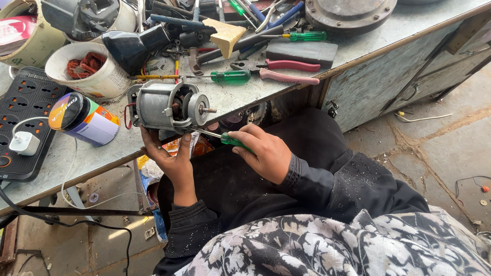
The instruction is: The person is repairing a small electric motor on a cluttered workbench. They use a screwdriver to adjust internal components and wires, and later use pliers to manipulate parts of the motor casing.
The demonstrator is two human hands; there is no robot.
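A small grey electric motor [166,106] with a protruding shaft lies on its side at the near edge of the metal workbench [388,30]. My left hand [171,158] grips the motor from underneath, thumb up against its housing. My right hand [263,151] holds a green-handled screwdriver [232,140]; its thin blade points left toward the underside of the motor, just below the shaft end.
On the bench lie a second green screwdriver [230,76], red-handled pliers [286,71], a dark flat block [302,51], a white tub holding copper windings [89,69], a colourful can on its side [84,118], a black power strip [20,122] and a heap of tools behind.
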